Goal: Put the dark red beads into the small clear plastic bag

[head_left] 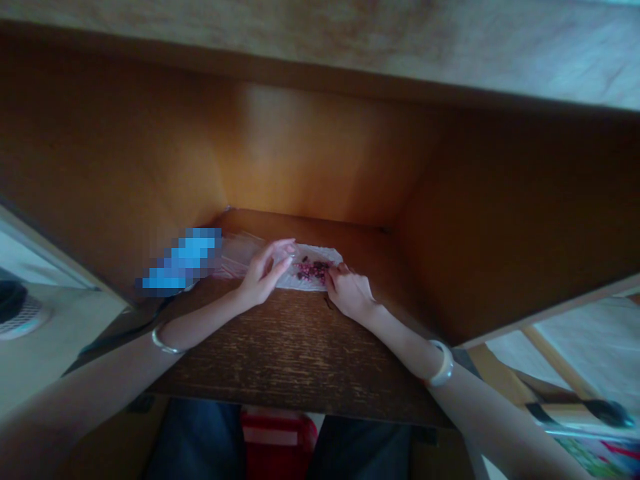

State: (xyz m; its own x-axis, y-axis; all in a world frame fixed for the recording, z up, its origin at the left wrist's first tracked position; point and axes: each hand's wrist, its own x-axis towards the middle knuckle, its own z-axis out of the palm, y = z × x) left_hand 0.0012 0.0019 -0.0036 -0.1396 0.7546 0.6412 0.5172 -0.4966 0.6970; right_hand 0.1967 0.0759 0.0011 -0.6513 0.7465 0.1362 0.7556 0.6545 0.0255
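A crumpled white plastic bag (303, 286) lies flat on the worn wooden surface, with a small heap of pink and dark bead-like pieces (313, 270) on it. My left hand (263, 273) hovers at the bag's left edge, thumb and fingers apart, and no object shows between them. At the right end of the heap, my right hand (350, 290) has its fingers curled and pressed together. Whatever they may hold is hidden or too small to name. A dark thin strand (328, 303) lies just below that hand.
Clear plastic packaging (239, 253) lies left of my left hand, beside a blurred-out blue object (183, 263). Wooden panels enclose the surface (260, 347) at the back (320, 153) and both sides. Under the front edge, a red object (277, 437) shows between my legs.
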